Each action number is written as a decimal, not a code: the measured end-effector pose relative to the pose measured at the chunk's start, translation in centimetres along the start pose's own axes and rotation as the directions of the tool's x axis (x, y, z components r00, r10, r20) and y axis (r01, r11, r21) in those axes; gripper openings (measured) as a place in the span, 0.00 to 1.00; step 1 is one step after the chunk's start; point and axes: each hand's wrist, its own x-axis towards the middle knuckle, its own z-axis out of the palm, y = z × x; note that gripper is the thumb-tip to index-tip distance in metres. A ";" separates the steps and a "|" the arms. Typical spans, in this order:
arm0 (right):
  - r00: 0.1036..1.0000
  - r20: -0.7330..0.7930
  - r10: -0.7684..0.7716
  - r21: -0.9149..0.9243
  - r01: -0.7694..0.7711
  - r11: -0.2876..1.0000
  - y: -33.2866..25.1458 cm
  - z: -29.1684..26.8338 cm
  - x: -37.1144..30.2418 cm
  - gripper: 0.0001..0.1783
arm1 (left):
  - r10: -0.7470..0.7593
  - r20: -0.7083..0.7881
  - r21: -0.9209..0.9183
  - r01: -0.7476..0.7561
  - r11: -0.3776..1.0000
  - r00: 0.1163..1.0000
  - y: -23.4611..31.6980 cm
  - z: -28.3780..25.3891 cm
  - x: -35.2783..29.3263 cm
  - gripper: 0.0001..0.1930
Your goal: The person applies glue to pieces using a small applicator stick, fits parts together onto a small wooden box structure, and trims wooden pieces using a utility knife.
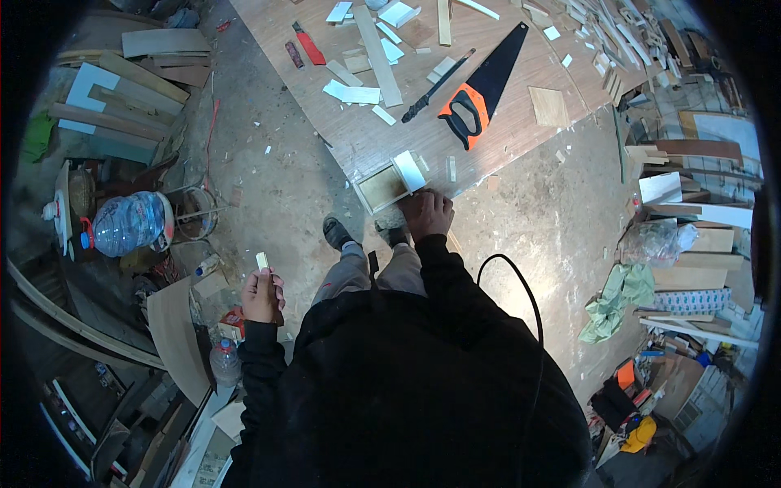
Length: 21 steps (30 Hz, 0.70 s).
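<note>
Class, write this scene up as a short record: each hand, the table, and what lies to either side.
Left hand: holds a small wood piece upward
Right hand: at the near side of the box; grip unclear
Box place: near corner of the table
Tool: saw, orange-and-black handle toward the person
Left side: clear bottle
Right side: green cloth

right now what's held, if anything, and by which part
Left hand: small pale piece, by its lower end. Right hand: at small box's corner, hold unclear.
</note>
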 end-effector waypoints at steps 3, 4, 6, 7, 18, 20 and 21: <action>0.999 -0.044 -0.010 -0.030 0.009 1.000 -0.3 0.3 -0.2 0.18 | 0.003 0.021 -0.003 -0.003 1.000 1.000 0.1 -0.7 0.6 0.11; 0.996 -0.080 -0.030 -0.017 0.029 0.999 -0.4 0.4 -0.2 0.18 | 0.008 0.033 -0.004 -0.008 1.000 0.999 0.1 -1.0 0.8 0.11; 0.992 -0.120 -0.047 -0.005 0.046 0.999 -0.1 0.7 -0.2 0.17 | 0.004 0.037 0.004 -0.004 1.000 0.999 0.3 -1.4 1.2 0.11; 0.987 -0.144 -0.067 -0.027 0.064 0.998 0.1 1.0 -0.2 0.17 | 0.000 0.040 0.010 0.000 1.000 0.999 0.5 -1.5 1.4 0.11; 0.980 -0.191 0.062 0.124 -0.039 0.992 -1.3 -1.4 -2.2 0.19 | 0.032 0.159 0.029 -0.037 0.999 0.987 2.3 -4.6 4.4 0.09; 0.926 -0.314 0.209 0.186 -0.156 0.970 -1.2 -1.1 -3.9 0.19 | 0.051 0.154 0.091 -0.065 0.994 0.987 2.5 -5.2 6.0 0.09; 0.908 -0.302 0.289 0.253 -0.215 0.943 -1.2 -0.9 -4.6 0.19 | 0.082 0.186 0.131 -0.107 0.986 0.979 1.8 -6.3 7.2 0.10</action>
